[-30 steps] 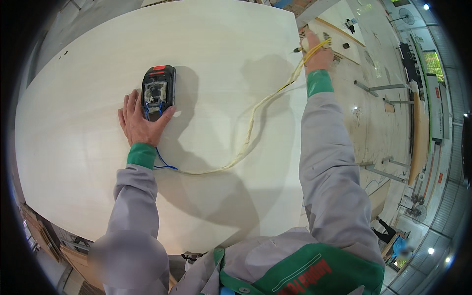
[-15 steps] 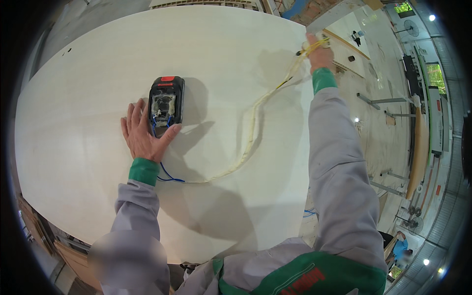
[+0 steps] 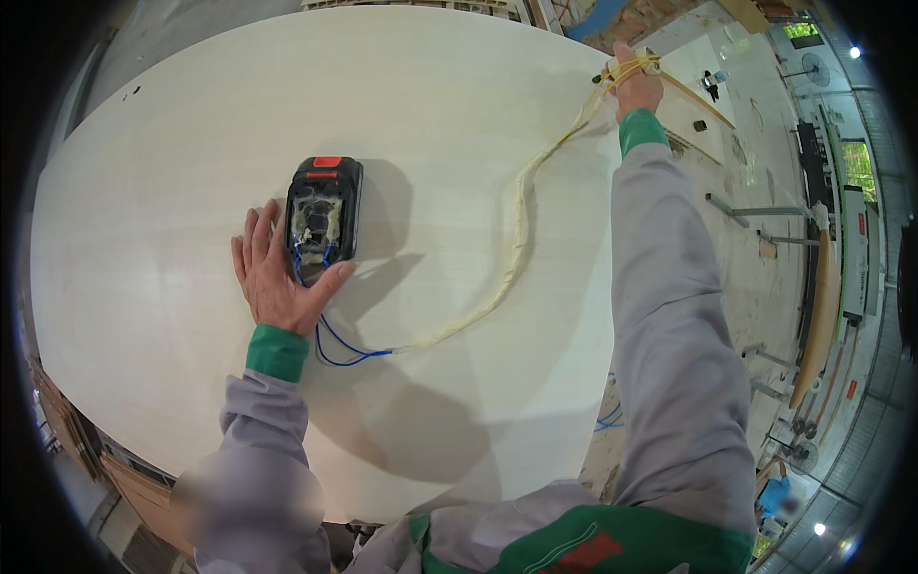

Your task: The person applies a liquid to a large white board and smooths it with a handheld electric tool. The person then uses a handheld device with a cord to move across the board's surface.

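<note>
While the left hand (image 3: pixel 282 282) lies flat and open on the board (image 3: pixel 172 172), its fingers spread, the black battery pack (image 3: pixel 323 209) sits just beside it, touching the thumb and forefinger that bracket its near end. The pack rests toward the middle of the board, somewhat nearer its left edge. It is a blocky rectangular case with a red button at its far end and an exposed, greyish top face where thin blue wires (image 3: pixel 335 344) emerge. These wires loop past the wrist and join a pale yellow cord (image 3: pixel 516 239), which curves across the smooth, light-coloured surface to the far right edge. There the right hand (image 3: pixel 636 86) is closed around the cord's end, wound about its fingers. Both sleeves are grey with green cuffs.
</note>
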`<state>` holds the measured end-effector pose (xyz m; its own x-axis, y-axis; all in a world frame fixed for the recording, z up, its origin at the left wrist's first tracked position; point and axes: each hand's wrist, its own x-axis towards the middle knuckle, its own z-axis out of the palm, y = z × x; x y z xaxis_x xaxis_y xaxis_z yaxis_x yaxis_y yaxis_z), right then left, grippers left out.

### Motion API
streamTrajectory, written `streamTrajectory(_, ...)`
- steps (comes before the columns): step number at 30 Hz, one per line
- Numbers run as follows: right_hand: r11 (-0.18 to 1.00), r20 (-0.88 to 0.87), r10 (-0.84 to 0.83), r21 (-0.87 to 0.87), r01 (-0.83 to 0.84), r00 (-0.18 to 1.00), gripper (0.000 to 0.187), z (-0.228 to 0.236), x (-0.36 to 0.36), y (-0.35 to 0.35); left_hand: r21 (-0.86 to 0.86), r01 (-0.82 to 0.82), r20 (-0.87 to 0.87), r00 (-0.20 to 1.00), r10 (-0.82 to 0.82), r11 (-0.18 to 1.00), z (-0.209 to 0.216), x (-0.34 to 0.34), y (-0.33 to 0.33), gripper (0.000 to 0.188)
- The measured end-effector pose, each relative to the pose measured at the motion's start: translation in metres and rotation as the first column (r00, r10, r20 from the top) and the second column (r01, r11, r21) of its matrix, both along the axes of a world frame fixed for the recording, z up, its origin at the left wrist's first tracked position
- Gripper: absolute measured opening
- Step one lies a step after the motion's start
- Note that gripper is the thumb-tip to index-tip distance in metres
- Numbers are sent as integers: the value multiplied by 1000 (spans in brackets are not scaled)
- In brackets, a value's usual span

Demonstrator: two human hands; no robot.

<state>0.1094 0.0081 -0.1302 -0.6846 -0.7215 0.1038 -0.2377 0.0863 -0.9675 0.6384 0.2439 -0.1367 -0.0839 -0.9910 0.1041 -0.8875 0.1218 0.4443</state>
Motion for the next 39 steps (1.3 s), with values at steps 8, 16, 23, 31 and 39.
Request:
streamTrajectory(8,987,-148,35,-150,-58,988,40,7,-2,-29,-16,10,9,1000,-9,1000,-2,3,-1,106)
streamTrajectory(16,882,100,74,-472,-18,992,43,3,13,-47,-12,6,-3,1000,-6,1000,2,2,1,110)
streamTrajectory(23,853,101,-73,-509,115,992,35,28,45,0,0,-71,95,993,71,997,4,-8,1,107)
streamTrajectory(31,819,1,-167,-557,140,986,25,79,72,229,5,-130,87,988,129,992,2,-11,0,109)
streamTrajectory(39,802,83,-374,-471,367,924,26,112,170,500,-10,-149,63,987,149,989,-2,-12,-5,109)
